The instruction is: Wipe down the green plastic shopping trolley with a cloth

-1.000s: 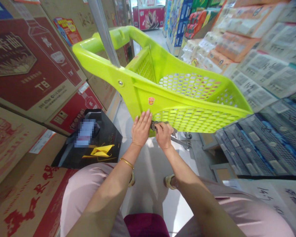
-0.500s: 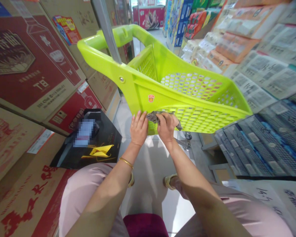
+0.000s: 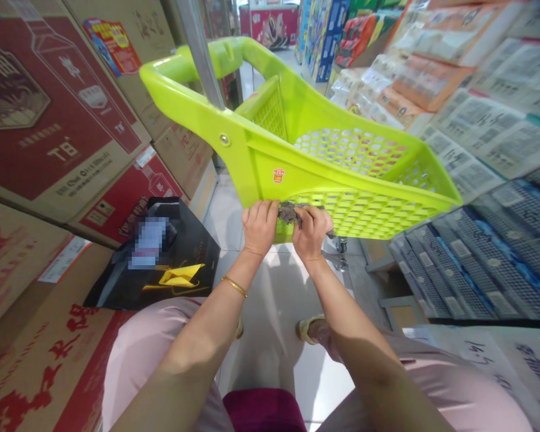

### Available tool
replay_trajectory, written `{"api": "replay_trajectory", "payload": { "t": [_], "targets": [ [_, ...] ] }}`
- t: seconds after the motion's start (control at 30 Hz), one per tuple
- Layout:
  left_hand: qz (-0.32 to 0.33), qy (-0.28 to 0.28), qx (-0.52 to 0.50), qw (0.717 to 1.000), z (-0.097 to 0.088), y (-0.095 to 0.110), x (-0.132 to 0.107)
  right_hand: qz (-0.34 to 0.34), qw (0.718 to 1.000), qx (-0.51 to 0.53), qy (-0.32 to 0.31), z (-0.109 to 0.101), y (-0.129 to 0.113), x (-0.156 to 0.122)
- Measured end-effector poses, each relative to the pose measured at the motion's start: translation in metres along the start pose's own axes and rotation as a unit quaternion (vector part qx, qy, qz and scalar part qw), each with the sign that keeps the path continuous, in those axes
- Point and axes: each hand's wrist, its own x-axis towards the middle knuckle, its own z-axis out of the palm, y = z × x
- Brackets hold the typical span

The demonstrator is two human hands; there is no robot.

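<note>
A bright green plastic shopping cart (image 3: pixel 360 174) stands crosswise before me, its side wall partly a mesh of openings. My right hand (image 3: pixel 312 233) is closed around a crumpled grey rag (image 3: pixel 289 213), pressed against the lower part of that wall. Part of the rag sticks out on both sides of the fingers. My left hand (image 3: pixel 258 228), with a gold bangle on the wrist, has its fingers bent over the cart's lower rear corner. Its fingertips are close to the rag's left end; whether they also pinch the cloth is hard to see.
Stacked cartons (image 3: pixel 58 114) rise on the left, with a black bag (image 3: pixel 189 240) bearing a yellow ribbon beside them. Packaged paper goods (image 3: pixel 472 132) and grey-blue packs (image 3: pixel 450 264) line the right. A metal pole (image 3: pixel 200 54) crosses in front of the cart handle. Tiled floor (image 3: pixel 270 312) lies below.
My left hand has gone from lying with straighter fingers on the cart to bent fingers, shifting slightly right. My right hand and the rag have moved a little to the right.
</note>
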Motion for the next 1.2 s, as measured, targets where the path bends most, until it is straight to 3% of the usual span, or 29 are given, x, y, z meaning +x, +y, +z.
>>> {"api": "replay_trajectory", "payload": {
  "t": [0.2, 0.63, 0.83, 0.93, 1.2],
  "targets": [
    [0.010, 0.023, 0.005, 1.000, 0.012, 0.001, -0.016, 0.012, 1.000, 0.017, -0.008, -0.003, 0.008, -0.011],
    [0.047, -0.042, 0.014, 0.998, 0.011, 0.018, -0.017, 0.015, 1.000, 0.009, -0.003, -0.012, 0.016, -0.015],
    [0.057, -0.040, -0.002, 0.998, 0.011, 0.012, -0.014, -0.001, 0.999, 0.029, 0.028, -0.005, 0.009, 0.003],
    [0.048, -0.022, -0.011, 0.999, 0.013, 0.008, -0.014, -0.008, 1.000, 0.005, 0.006, 0.004, 0.006, 0.008],
    [0.035, 0.014, -0.026, 0.999, 0.015, 0.001, -0.017, -0.008, 0.998, -0.006, -0.057, 0.017, 0.007, -0.028]
  ]
}}
